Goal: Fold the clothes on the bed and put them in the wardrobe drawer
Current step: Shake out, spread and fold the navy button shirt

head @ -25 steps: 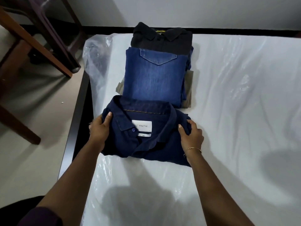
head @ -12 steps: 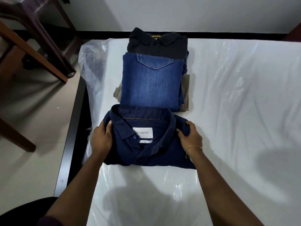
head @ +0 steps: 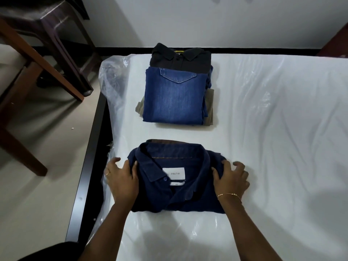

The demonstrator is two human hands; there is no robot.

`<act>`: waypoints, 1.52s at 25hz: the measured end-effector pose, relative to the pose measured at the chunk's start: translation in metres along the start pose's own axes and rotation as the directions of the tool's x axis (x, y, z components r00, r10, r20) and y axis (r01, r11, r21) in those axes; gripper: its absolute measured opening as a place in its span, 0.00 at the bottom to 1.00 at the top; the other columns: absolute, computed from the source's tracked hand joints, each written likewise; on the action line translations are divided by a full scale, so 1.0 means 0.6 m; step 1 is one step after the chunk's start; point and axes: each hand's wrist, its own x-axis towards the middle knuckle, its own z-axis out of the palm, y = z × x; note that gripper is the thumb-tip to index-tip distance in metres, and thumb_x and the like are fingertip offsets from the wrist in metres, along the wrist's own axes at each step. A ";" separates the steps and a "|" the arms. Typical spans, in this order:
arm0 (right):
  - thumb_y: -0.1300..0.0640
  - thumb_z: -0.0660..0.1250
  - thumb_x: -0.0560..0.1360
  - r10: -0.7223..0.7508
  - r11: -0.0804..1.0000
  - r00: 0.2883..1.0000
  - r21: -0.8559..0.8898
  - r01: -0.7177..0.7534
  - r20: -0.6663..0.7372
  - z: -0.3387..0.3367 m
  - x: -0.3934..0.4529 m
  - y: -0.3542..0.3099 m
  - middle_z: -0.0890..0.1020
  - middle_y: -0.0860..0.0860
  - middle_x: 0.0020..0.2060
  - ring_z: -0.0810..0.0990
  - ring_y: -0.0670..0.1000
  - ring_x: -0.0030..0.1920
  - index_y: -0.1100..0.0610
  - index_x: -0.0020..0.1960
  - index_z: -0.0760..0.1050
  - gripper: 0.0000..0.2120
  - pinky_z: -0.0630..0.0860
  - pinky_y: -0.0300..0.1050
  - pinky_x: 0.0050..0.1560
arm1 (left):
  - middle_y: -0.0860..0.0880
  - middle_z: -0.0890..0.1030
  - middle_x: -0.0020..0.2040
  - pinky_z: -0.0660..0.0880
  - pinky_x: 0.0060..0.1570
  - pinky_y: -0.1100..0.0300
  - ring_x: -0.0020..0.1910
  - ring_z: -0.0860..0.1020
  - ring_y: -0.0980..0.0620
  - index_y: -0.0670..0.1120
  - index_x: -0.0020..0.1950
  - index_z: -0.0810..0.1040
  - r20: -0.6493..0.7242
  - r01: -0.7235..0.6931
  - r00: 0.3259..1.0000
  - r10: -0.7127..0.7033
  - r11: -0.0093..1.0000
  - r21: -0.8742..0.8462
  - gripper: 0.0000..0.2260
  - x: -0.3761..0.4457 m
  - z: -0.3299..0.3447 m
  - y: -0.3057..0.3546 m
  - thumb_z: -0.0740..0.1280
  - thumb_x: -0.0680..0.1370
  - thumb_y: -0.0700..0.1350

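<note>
A folded navy shirt [head: 177,178] with a white collar label lies on the plastic-covered bed [head: 273,129], close to me. My left hand [head: 120,179] rests against its left side, thumb on the fabric and fingers spread on the plastic beside it. My right hand [head: 231,178], with a thin bracelet at the wrist, rests on the shirt's right side with spread fingers. Farther back sits a pile of folded clothes: blue jeans [head: 175,98] on top, a black collared shirt [head: 180,57] behind them, and an olive garment [head: 211,110] underneath.
The bed's dark frame edge [head: 90,157] runs along the left, with tiled floor [head: 37,204] beyond it. A wooden furniture leg [head: 24,147] and a dark plastic chair [head: 56,34] stand on that floor. A white wall [head: 207,21] is behind the bed.
The navy shirt has slid toward me and a gap now separates it from the jeans pile. My fingers have loosened and spread at its sides.
</note>
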 end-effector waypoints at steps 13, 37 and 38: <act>0.55 0.54 0.81 -0.012 0.995 0.995 0.093 0.021 -0.099 -0.038 0.013 -0.028 0.76 0.59 0.52 0.74 0.59 0.54 0.64 0.57 0.72 0.14 0.68 0.54 0.49 | 0.37 0.77 0.45 0.68 0.45 0.53 0.47 0.76 0.39 0.36 0.50 0.73 0.059 0.047 0.998 -0.025 0.910 -0.412 0.11 0.041 -0.031 0.040 0.58 0.81 0.44; 0.49 0.50 0.82 -0.272 0.962 0.945 -0.046 0.268 -0.184 -0.451 -0.001 -0.063 0.68 0.54 0.63 0.66 0.56 0.64 0.53 0.66 0.68 0.17 0.65 0.50 0.57 | 0.42 0.72 0.62 0.66 0.60 0.48 0.63 0.69 0.42 0.44 0.62 0.75 -0.152 -0.251 0.966 0.211 0.910 -0.329 0.15 -0.027 -0.269 0.419 0.65 0.76 0.44; 0.49 0.51 0.82 -0.292 0.955 0.923 -0.033 0.294 -0.249 -0.512 -0.015 -0.065 0.68 0.54 0.62 0.66 0.56 0.64 0.53 0.65 0.68 0.17 0.65 0.50 0.57 | 0.43 0.72 0.63 0.66 0.60 0.49 0.63 0.68 0.43 0.44 0.62 0.75 -0.189 -0.312 0.947 0.260 0.882 -0.354 0.15 -0.046 -0.312 0.466 0.65 0.76 0.44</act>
